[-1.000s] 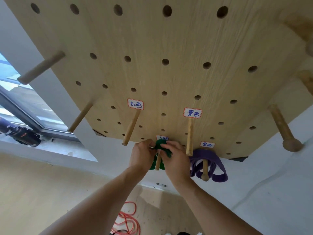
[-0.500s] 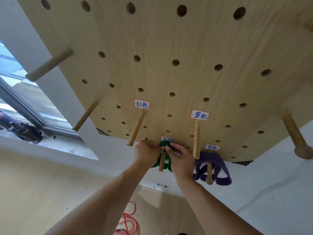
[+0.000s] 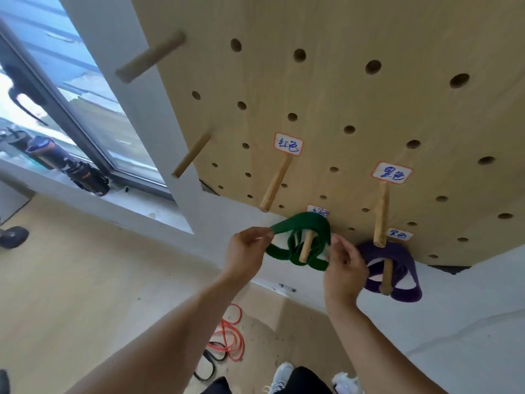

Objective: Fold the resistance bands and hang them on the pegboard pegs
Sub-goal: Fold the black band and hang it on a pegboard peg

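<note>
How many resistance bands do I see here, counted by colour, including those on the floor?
Green band, on a peg: 1
Purple band, on a peg: 1
Red band, on the floor: 1
Black band, on the floor: 1
Total: 4

Both forearms are bare to the edge of view, with no sleeves, and the left hand point(image 3: 246, 253) and right hand point(image 3: 345, 270) wear no gloves; at the bottom, dark trousers point(image 3: 305, 381) and white sneakers point(image 3: 279, 375) show
</note>
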Action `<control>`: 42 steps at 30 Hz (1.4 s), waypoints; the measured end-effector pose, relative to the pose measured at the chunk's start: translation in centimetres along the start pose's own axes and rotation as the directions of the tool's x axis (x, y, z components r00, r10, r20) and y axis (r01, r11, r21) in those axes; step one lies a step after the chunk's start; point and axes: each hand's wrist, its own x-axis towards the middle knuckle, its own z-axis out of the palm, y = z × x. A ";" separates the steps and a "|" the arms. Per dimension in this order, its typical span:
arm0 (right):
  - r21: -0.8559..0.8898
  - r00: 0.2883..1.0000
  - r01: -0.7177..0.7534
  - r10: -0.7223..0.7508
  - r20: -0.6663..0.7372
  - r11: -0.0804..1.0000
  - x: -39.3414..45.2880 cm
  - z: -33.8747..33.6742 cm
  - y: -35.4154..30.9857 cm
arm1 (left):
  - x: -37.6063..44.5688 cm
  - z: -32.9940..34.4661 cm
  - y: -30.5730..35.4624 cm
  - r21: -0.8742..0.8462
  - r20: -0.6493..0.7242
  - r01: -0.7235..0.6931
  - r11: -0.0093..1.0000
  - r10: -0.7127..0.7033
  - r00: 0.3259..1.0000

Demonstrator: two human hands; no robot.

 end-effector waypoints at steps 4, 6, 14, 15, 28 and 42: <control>-0.133 0.990 -0.142 0.140 -0.023 0.981 -4.0 -0.5 4.7 | -2.1 -5.5 -6.5 -0.012 -0.060 0.121 0.993 -0.121 0.991; -0.215 0.983 -0.166 0.178 0.035 0.962 -6.8 -0.1 7.0 | -3.1 -8.4 -10.2 -0.025 -0.082 0.187 0.982 -0.188 0.979; -0.373 0.953 -0.169 0.247 0.173 0.912 -18.8 6.1 15.2 | -7.2 -17.6 -24.3 -0.049 -0.110 0.336 0.941 -0.339 0.934; -0.405 0.944 -0.173 0.268 0.192 0.898 -20.3 7.1 17.1 | -7.6 -18.3 -26.7 -0.053 -0.108 0.357 0.933 -0.361 0.926; -0.769 0.630 0.038 0.582 0.514 0.638 -28.4 15.8 57.2 | -5.3 -14.9 -63.4 0.003 -0.124 0.544 0.839 -0.539 0.833; -0.244 0.234 0.969 0.506 0.830 -0.048 -30.0 24.9 88.8 | 1.2 -15.1 -72.8 0.538 -0.014 0.283 0.794 -0.327 0.945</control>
